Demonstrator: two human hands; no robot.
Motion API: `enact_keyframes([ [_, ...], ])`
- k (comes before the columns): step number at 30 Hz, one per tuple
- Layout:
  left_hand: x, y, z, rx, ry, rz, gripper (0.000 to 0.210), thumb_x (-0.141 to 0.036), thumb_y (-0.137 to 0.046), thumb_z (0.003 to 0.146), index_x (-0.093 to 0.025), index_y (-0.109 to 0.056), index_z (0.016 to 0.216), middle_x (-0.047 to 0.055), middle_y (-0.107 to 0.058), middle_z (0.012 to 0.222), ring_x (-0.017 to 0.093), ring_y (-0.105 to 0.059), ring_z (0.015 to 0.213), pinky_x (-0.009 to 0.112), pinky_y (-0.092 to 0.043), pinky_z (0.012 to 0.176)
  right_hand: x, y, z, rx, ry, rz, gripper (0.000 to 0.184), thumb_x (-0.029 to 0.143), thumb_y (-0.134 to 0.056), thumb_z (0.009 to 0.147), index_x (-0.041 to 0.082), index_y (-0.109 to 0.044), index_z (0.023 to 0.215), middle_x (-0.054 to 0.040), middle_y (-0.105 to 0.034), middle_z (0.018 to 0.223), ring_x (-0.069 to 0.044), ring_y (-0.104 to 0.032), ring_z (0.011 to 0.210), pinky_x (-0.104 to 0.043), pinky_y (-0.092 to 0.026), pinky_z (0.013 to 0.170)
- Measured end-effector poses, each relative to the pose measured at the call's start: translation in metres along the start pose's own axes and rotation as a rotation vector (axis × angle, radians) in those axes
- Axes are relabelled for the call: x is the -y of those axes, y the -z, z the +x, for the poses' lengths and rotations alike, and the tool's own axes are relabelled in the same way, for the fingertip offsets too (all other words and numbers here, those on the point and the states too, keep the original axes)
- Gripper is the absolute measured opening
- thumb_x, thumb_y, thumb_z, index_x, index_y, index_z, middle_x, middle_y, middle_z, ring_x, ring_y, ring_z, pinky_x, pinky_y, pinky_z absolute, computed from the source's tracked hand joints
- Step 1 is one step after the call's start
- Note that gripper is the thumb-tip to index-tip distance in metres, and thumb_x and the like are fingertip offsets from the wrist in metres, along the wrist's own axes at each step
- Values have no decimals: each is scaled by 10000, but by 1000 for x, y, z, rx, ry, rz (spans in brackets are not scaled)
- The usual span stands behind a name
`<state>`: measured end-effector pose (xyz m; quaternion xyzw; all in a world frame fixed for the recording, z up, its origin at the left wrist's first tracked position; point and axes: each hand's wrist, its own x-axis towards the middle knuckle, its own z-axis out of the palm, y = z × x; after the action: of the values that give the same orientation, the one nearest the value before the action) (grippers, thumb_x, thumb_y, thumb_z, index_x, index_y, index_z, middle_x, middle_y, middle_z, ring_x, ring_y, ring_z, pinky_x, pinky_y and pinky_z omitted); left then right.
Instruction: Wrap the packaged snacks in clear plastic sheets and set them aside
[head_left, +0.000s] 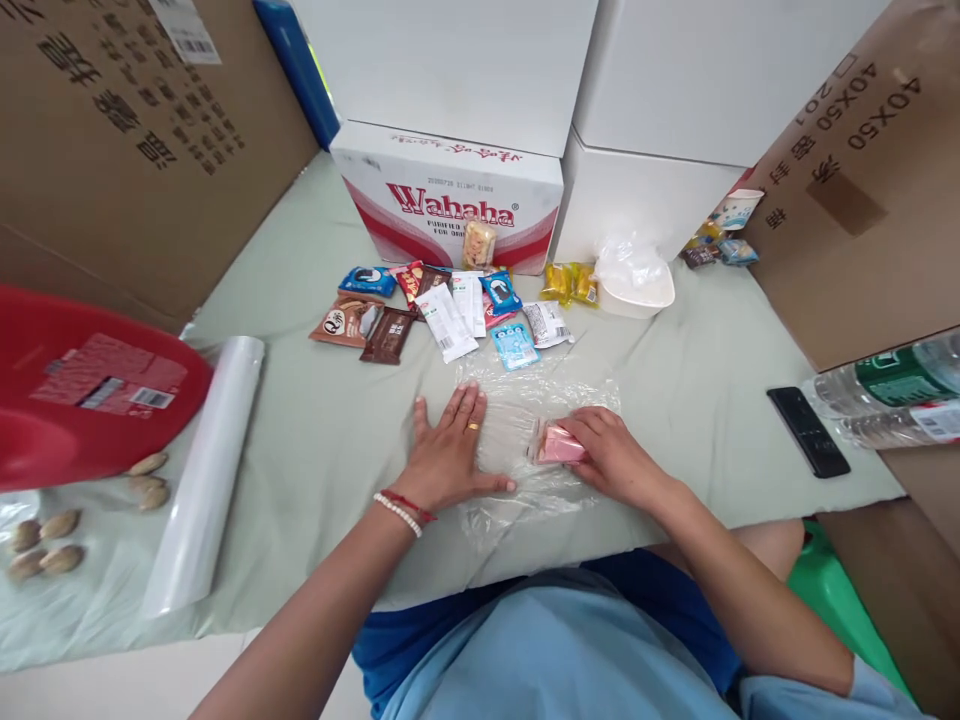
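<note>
A sheet of clear plastic film (510, 505) lies wrinkled on the cloth in front of me. My left hand (448, 445) is flat on its left side, fingers spread, with a ring and bracelets showing. On the film's right half, my right hand (611, 450) grips a small pink packet (556, 444) from its right end. Part of that packet is hidden under the fingers. Just beyond the film lie a light-blue packet (515, 346), white sachets (448, 322) and a brown wrapped bar (388, 335).
A Wahaha carton (450, 200) stands behind the snacks. To its right sits a white bowl (637, 295) with plastic in it. A film roll (206, 480) and red jug (97, 385) are at left; a phone (808, 432) and bottles (900, 385) at right.
</note>
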<state>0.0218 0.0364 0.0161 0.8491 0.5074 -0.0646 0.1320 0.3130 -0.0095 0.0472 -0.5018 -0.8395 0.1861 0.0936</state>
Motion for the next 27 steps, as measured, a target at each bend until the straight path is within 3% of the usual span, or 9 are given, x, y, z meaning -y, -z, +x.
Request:
enact_keyframes([
  [9,2,8,0,70,-42,-43,1427,-904,-697,665,-118,-91,1690,227,39,1750,483,14,1628,813,91,1209,-32,21,-41,-69,-79,49,449,222,-597,948,210,-593,1397,-159,-673,1313,-329,-575,1230,-535,-489,1056],
  [14,2,12,0,103,-34,-36,1411,-886,-710,662,-149,-94,1694,223,58,1748,459,20,1635,803,89,1214,-29,60,-25,-236,-158,106,467,352,-628,946,251,-597,1401,-119,-702,1267,-333,-624,1185,-508,-523,1007],
  [17,1,12,0,92,-30,-38,1410,-886,-708,660,-157,-89,1696,235,35,1750,469,6,1632,800,61,1221,-12,72,1,-264,-74,165,476,352,-661,942,261,-593,1404,-106,-693,1300,-318,-615,1214,-484,-505,1041],
  [20,1,12,0,95,-30,-29,1429,-885,-714,650,-142,-83,1694,241,21,1749,476,-4,1630,808,41,1219,6,56,26,-198,60,169,471,263,-678,926,222,-603,1389,-125,-681,1312,-301,-591,1235,-478,-471,1092],
  [23,1,11,0,103,-31,-21,1426,-876,-719,655,-129,-85,1692,241,25,1747,477,-5,1630,823,44,1209,13,20,42,-53,61,100,537,188,-712,897,171,-595,1421,-165,-650,1370,-315,-549,1314,-517,-424,1152],
  [25,1,11,0,106,-23,-22,1415,-861,-721,670,-121,-77,1690,233,45,1746,460,0,1635,818,51,1212,12,1,44,14,37,56,658,250,-784,881,152,-549,1488,-196,-592,1467,-354,-488,1406,-584,-359,1203],
  [27,0,10,1,103,-19,-24,1411,-854,-723,678,-118,-70,1689,220,68,1745,441,13,1640,806,72,1216,10,-9,42,3,39,47,810,380,-839,863,165,-481,1557,-204,-522,1552,-380,-412,1485,-627,-305,1232],
])
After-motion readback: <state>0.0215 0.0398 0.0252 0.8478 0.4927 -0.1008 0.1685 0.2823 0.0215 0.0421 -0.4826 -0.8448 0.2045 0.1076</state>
